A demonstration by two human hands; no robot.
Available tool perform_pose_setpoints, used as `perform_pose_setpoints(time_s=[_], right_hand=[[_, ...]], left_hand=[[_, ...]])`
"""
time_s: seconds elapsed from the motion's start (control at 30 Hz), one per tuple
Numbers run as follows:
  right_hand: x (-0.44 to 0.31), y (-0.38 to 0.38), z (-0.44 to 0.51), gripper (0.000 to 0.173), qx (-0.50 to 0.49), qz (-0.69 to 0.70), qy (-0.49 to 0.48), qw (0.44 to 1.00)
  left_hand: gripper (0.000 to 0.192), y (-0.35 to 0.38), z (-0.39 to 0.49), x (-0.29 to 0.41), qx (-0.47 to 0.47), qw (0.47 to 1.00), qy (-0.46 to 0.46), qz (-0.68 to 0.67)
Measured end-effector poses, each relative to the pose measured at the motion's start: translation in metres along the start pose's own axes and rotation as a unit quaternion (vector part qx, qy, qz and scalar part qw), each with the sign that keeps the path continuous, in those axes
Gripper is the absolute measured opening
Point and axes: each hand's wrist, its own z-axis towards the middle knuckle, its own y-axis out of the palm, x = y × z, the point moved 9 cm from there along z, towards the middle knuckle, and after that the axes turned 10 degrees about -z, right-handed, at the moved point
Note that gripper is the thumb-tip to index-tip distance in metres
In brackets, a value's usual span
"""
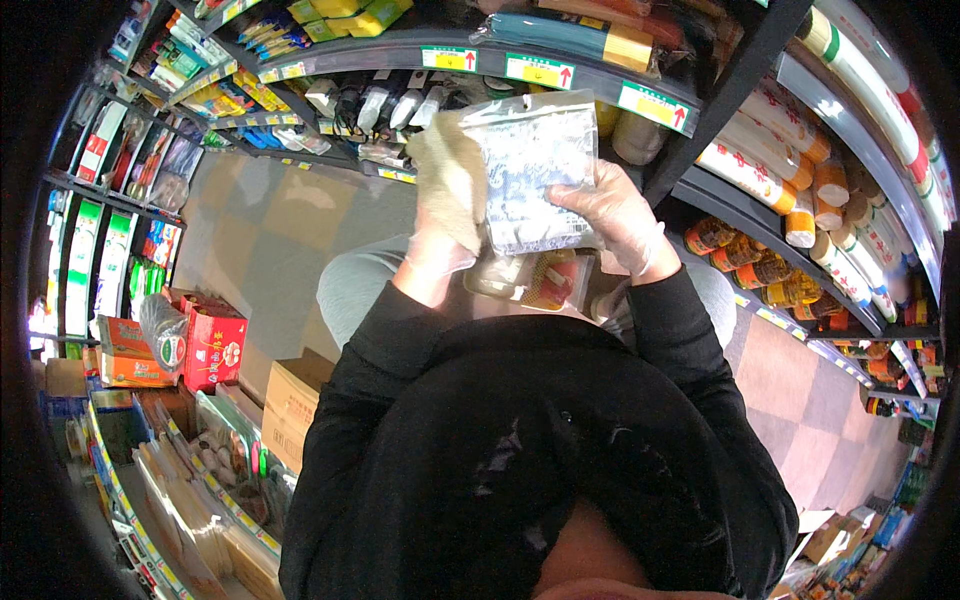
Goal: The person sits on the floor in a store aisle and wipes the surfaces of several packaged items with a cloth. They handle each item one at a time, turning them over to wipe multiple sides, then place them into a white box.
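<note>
My right hand [611, 210], in a clear plastic glove, grips a flat clear zip bag [536, 172] by its right edge, thumb on the front. Inside the bag is something with a blue and white pattern. A beige cloth [450, 176] covers most of my left hand [439, 251], which holds it against the bag's left side. That hand is gloved too, and its fingers are hidden. Below the bag, between my knees, are a clear plastic container [496, 274] and a package with a red and yellow front [555, 279], both partly covered.
Before me runs a shelf edge [375, 56] with price tags, goods above and below it. To the right, white wrapped rolls [757, 176] lie over bottles of amber liquid [750, 262]. On the left stand a red carton [214, 341] and a brown cardboard box [292, 405].
</note>
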Motion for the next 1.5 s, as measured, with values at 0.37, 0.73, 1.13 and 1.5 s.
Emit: perform_pose_setpoints(time_s=[0.37,0.73,1.13,1.5], right_hand=[[-0.003,0.012,-0.003,0.034,-0.039,0.003,-0.009,0.999],[-0.006,0.01,-0.005,0.035,-0.052,-0.009,0.0,0.999],[-0.004,0.007,-0.005,0.037,-0.057,0.0,0.008,0.998],[0.01,0.005,-0.005,0.031,-0.123,-0.08,0.041,0.988]], left_hand=[[0.02,-0.051,0.003,0.008,0.117,0.99,0.071,0.023],[0.031,-0.054,0.009,0.014,0.084,0.99,0.053,-0.1],[0.031,-0.061,0.01,0.018,0.087,0.99,0.055,-0.099],[0.047,-0.055,0.01,0.048,0.036,0.994,0.074,0.07]])
